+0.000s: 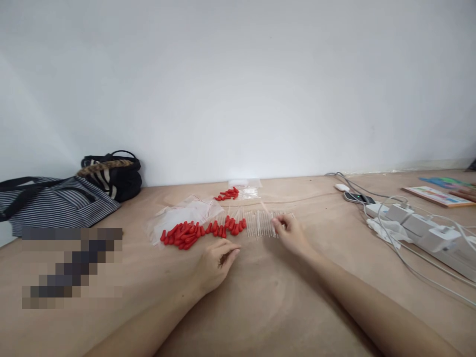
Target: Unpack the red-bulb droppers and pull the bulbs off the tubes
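My left hand [217,265] rests low over the table, thumb and fingers pinched together. Whatever may be between them is hidden. Just beyond it lies a pile of red rubber dropper bulbs [182,234]. To the right of the pile, several glass droppers with red bulbs fitted [234,227] lie side by side, bulbs towards me. My right hand [292,233] is closed in a pinch at the right part of a row of bare glass tubes [260,224]. A faint, blurred glass tube [265,210] slants up from its fingertips.
Clear plastic bags [186,213] lie behind the bulb pile. Farther back are more red bulbs [227,194] and tubes [250,192]. A striped bag [63,198] and black bag [128,178] stand left. Chargers [420,225] and cables [401,255] occupy the right. Another person's hand [463,193] shows far right.
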`<state>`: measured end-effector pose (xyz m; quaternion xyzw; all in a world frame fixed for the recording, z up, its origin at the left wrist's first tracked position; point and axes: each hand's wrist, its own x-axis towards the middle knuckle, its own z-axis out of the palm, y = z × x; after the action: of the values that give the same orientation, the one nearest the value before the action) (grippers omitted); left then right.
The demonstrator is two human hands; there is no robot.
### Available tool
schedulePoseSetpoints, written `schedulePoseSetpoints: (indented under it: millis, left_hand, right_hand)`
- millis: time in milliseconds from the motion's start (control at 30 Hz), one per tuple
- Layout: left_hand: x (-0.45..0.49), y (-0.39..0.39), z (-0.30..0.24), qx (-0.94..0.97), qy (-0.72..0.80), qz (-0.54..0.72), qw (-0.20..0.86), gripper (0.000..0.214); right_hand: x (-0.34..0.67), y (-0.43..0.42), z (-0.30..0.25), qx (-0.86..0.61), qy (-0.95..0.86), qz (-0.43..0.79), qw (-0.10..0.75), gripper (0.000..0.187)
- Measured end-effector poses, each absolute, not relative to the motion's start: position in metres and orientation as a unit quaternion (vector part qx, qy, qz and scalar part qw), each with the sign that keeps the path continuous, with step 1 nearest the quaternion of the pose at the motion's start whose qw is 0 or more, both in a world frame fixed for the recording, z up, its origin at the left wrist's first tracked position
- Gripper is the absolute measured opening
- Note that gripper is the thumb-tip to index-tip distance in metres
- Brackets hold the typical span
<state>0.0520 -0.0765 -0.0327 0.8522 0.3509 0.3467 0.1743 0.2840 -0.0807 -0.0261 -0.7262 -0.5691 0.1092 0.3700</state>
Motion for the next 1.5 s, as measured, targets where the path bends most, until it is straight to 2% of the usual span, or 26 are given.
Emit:
schedulePoseSetpoints:
  millis: [133, 233, 300, 367, 467, 533, 600, 700, 833, 1033, 1167, 1333, 1400, 1500]
  left_hand:
    - [0.077, -0.085, -0.031, 0.790, 0.352, 0.357, 0.353, 0.030]
    - [0.089, -0.089, -0.029, 0.740, 0.341, 0.378, 0.439, 0.035]
    - [0.089, -0.089, -0.029, 0.710, 0.365, 0.389, 0.461, 0.037]
    - [0.084, -0.088, -0.030, 0.709, 0.397, 0.395, 0.429, 0.035]
    - [0.073, -0.085, -0.032, 0.772, 0.407, 0.387, 0.297, 0.024]
    - [0.067, -0.084, -0.032, 0.812, 0.390, 0.365, 0.236, 0.019]
    - [0.064, -0.085, -0.032, 0.833, 0.373, 0.348, 0.214, 0.018]
    - [0.062, -0.086, -0.032, 0.848, 0.359, 0.344, 0.185, 0.020]
    - [0.055, -0.085, -0.031, 0.874, 0.344, 0.314, 0.139, 0.011]
    - [0.050, -0.086, -0.030, 0.876, 0.333, 0.315, 0.150, 0.014]
    - [0.044, -0.083, -0.033, 0.861, 0.344, 0.338, 0.162, 0.015]
    - [0.031, -0.074, -0.033, 0.823, 0.418, 0.359, 0.139, 0.016]
    - [0.030, -0.073, -0.031, 0.830, 0.416, 0.342, 0.147, 0.016]
    - [0.033, -0.073, -0.029, 0.841, 0.408, 0.326, 0.145, 0.018]
  right_hand:
    - [0.234, -0.107, -0.030, -0.583, -0.665, 0.158, 0.439, 0.026]
    - [0.220, -0.119, -0.029, -0.558, -0.689, 0.163, 0.433, 0.027]
    - [0.221, -0.122, -0.027, -0.540, -0.720, 0.139, 0.413, 0.029]
    - [0.227, -0.122, -0.026, -0.519, -0.746, 0.064, 0.413, 0.026]
    - [0.240, -0.115, -0.026, -0.486, -0.743, -0.136, 0.440, 0.015]
    - [0.248, -0.108, -0.028, -0.443, -0.756, -0.237, 0.420, 0.012]
    - [0.253, -0.102, -0.031, -0.395, -0.792, -0.272, 0.378, 0.013]
    - [0.256, -0.100, -0.034, -0.388, -0.828, -0.249, 0.319, 0.018]
    - [0.256, -0.104, -0.036, -0.414, -0.852, -0.169, 0.272, 0.026]
    - [0.252, -0.110, -0.036, -0.416, -0.858, -0.151, 0.260, 0.028]
    - [0.261, -0.109, -0.034, -0.407, -0.852, -0.165, 0.285, 0.028]
    - [0.288, -0.095, -0.029, -0.580, -0.721, -0.154, 0.346, 0.026]
    - [0.293, -0.086, -0.029, -0.656, -0.660, -0.146, 0.337, 0.028]
    - [0.294, -0.074, -0.030, -0.720, -0.623, -0.125, 0.279, 0.031]
